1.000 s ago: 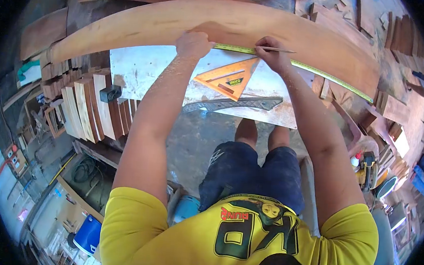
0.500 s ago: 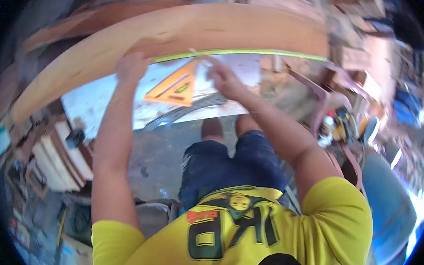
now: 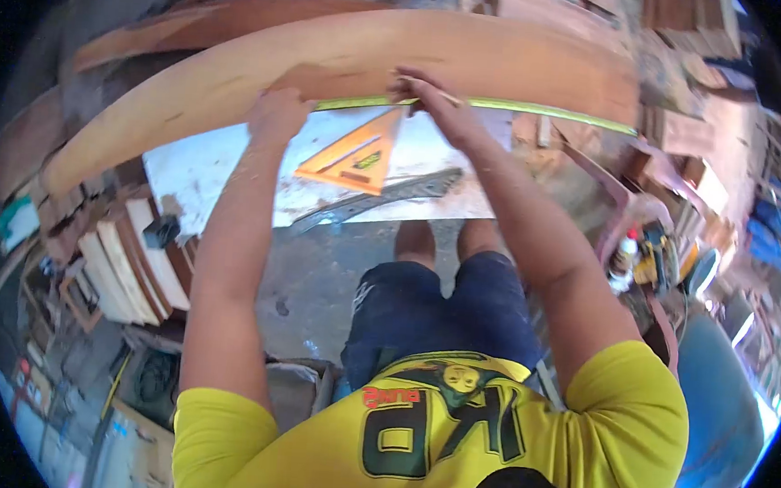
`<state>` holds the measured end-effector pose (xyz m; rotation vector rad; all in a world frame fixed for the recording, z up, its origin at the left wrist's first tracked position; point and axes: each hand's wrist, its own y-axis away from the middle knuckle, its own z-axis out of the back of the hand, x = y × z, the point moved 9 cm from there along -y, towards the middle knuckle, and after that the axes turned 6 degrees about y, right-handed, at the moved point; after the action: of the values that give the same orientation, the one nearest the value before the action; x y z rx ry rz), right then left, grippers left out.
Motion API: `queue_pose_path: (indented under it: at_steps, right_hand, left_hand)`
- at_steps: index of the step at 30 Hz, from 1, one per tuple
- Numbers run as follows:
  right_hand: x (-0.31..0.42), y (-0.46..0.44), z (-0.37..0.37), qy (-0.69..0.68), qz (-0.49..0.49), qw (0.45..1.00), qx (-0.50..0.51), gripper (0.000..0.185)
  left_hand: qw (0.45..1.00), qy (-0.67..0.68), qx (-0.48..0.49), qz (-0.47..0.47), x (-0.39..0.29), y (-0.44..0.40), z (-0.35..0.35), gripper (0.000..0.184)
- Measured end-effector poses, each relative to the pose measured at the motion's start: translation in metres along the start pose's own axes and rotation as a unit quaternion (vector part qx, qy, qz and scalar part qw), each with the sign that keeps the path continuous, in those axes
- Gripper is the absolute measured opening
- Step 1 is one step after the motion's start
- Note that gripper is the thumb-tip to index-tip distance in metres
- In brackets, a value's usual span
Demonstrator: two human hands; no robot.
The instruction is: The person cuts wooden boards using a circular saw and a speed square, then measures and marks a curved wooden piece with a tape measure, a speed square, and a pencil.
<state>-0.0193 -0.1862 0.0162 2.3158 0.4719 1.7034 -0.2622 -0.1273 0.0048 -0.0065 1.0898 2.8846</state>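
A long wooden board [image 3: 474, 52] lies across the white worktop [image 3: 207, 166]. Along its near edge runs a yellow tape measure [image 3: 550, 114], stretched to the right. My left hand [image 3: 280, 112] is closed on the tape's left end at the board's edge. Further right, my right hand [image 3: 431, 99] is closed around a thin pencil [image 3: 449, 97], over the tape. Between my hands, an orange triangular square [image 3: 360, 153] lies on the worktop, its tip near my right hand. A dark curved piece [image 3: 380, 199] rests below the square.
Stacked wood pieces [image 3: 126, 259] stand at the left, with a small black block [image 3: 161, 230] on them. At the right are a white bottle with a red cap [image 3: 624, 256] and a yellow power tool [image 3: 656, 256]. A blue chair-like shape [image 3: 720, 416] stands lower right.
The view has swung, shifting the board and worktop leftward from the first frame. Since the middle frame, my right hand has risen over the board's edge with the pencil.
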Motion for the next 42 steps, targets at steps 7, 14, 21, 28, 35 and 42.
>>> queue_pose_path:
  at_steps: [7,14,21,28,35,42]
  right_hand:
    - [-0.027,-0.024,0.005,0.234,-0.022,0.969,0.072,0.03]
    - [-0.032,-0.039,-0.006,0.338,0.017,0.937,0.091,0.018]
    - [-0.039,-0.044,0.003,0.381,0.033,0.922,0.052,0.017]
    - [-0.045,-0.046,0.003,0.409,0.018,0.911,0.044,0.017]
    - [-0.046,-0.046,0.001,0.412,0.013,0.91,0.051,0.01]
    - [-0.046,-0.047,0.005,0.409,0.041,0.911,0.028,0.017]
  left_hand:
    - [1.0,0.002,-0.026,0.015,0.005,0.002,0.0,0.039]
    - [1.0,-0.008,-0.026,0.004,0.005,0.001,-0.001,0.038]
    - [0.999,0.005,-0.05,0.018,0.007,0.003,0.001,0.039]
    - [0.999,0.021,0.004,0.039,0.01,-0.001,-0.007,0.044]
    - [0.999,0.022,0.006,0.027,0.013,-0.009,-0.016,0.044]
    - [0.999,0.014,0.002,0.031,0.012,-0.006,-0.012,0.043]
